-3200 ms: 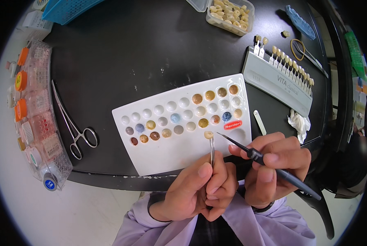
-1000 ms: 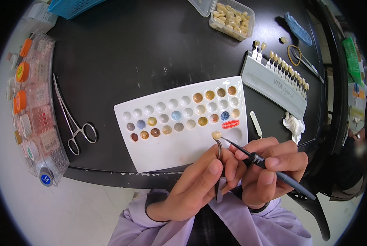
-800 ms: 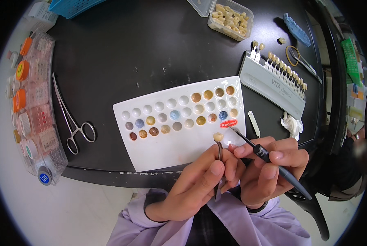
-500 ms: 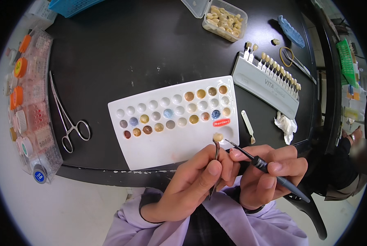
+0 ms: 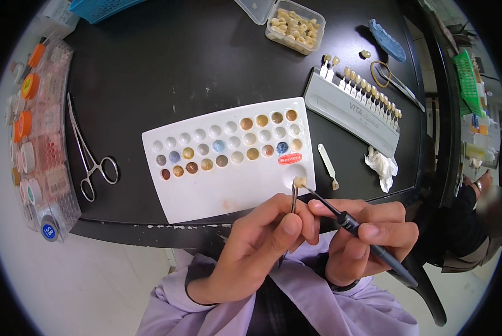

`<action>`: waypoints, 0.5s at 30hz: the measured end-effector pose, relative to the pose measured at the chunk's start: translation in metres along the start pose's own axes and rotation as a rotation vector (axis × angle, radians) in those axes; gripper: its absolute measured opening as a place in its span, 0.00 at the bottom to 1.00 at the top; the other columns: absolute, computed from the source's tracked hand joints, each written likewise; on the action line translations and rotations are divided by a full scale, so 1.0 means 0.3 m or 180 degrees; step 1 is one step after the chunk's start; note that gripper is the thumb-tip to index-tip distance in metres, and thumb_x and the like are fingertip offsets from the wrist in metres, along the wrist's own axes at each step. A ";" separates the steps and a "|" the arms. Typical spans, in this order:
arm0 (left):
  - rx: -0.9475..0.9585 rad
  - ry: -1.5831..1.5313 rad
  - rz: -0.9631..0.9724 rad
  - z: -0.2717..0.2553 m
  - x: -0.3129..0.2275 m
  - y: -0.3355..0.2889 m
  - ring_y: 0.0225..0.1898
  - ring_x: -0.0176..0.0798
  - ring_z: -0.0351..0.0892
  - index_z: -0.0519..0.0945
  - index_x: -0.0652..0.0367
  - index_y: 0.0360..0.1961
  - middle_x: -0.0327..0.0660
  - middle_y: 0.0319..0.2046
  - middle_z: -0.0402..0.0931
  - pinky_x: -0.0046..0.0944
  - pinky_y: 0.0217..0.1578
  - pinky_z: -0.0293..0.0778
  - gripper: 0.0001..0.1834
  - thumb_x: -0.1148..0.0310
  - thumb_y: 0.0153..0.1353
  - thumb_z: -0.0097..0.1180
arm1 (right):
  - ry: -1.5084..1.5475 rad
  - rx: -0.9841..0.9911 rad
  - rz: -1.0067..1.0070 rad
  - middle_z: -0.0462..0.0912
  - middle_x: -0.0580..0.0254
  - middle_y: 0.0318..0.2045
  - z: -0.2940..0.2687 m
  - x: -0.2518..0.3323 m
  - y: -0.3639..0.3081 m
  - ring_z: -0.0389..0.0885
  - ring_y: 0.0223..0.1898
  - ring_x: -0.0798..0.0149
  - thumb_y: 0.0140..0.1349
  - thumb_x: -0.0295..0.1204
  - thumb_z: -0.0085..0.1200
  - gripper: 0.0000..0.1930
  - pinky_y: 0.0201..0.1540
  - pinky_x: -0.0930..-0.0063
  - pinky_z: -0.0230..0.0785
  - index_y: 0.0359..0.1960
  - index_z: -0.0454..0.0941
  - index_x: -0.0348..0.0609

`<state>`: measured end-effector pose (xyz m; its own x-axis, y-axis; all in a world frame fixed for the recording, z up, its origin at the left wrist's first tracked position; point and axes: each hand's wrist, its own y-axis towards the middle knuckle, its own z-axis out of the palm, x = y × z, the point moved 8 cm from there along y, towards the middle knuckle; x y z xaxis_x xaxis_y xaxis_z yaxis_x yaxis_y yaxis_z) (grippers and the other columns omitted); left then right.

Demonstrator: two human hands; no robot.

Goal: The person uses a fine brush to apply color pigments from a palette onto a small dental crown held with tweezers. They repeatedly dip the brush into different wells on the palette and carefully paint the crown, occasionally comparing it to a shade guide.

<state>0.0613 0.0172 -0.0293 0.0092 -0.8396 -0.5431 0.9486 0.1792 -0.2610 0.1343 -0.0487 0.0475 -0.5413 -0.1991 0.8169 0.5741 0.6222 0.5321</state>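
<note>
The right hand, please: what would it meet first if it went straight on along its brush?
Most likely the brush would meet the small tooth first, held by the tweezers in the left hand; depth is unclear, so they may be touching.

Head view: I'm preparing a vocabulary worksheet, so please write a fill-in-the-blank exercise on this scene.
1. The right hand holds the brush; the metal tool is in the ____ one.
2. The crumpled tissue lies on the ____ side of the palette.
3. The box of tooth-shaped pieces has its lid ____.
Missing words: left; right; open.
</note>
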 end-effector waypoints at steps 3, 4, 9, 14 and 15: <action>-0.0109 0.0193 -0.0072 -0.005 0.006 -0.003 0.28 0.24 0.60 0.68 0.63 0.35 0.38 0.31 0.69 0.25 0.30 0.57 0.14 0.61 0.67 0.39 | 0.0060 -0.0065 -0.0008 0.68 0.54 0.26 -0.011 0.005 -0.008 0.77 0.21 0.63 0.50 0.17 0.50 0.14 0.32 0.65 0.78 0.38 0.63 0.32; -0.0083 0.0209 -0.0002 -0.007 0.004 -0.002 0.29 0.25 0.60 0.68 0.63 0.35 0.38 0.31 0.69 0.25 0.31 0.57 0.14 0.61 0.67 0.39 | 0.0105 -0.0196 0.0020 0.69 0.54 0.26 -0.021 0.003 -0.013 0.76 0.20 0.65 0.48 0.15 0.51 0.15 0.33 0.64 0.78 0.39 0.64 0.32; -0.0074 0.0188 0.0147 0.013 -0.001 0.005 0.31 0.26 0.64 0.68 0.63 0.35 0.38 0.31 0.70 0.25 0.32 0.58 0.14 0.62 0.67 0.39 | 0.0151 -0.0883 0.0238 0.69 0.53 0.26 -0.082 -0.006 -0.052 0.72 0.17 0.71 0.50 0.15 0.48 0.12 0.29 0.71 0.78 0.38 0.64 0.31; -0.0207 0.0216 0.0129 0.008 0.001 0.008 0.33 0.28 0.66 0.67 0.64 0.35 0.39 0.30 0.69 0.26 0.33 0.60 0.14 0.62 0.67 0.39 | 0.0601 -0.0897 0.0330 0.71 0.51 0.27 -0.068 -0.047 -0.057 0.74 0.19 0.71 0.50 0.14 0.48 0.12 0.26 0.75 0.76 0.37 0.64 0.31; -0.0196 0.0223 0.0160 0.013 0.001 0.008 0.33 0.28 0.66 0.67 0.64 0.35 0.39 0.30 0.69 0.26 0.33 0.60 0.14 0.62 0.67 0.39 | 0.0593 -0.0828 0.0319 0.71 0.50 0.27 -0.073 -0.045 -0.056 0.74 0.19 0.70 0.50 0.14 0.48 0.12 0.26 0.75 0.76 0.37 0.65 0.30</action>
<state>0.0648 0.0155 -0.0270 0.0322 -0.7912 -0.6107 0.9261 0.2533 -0.2794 0.1454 -0.0729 0.0323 -0.3662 -0.2967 0.8820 0.7695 0.4364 0.4663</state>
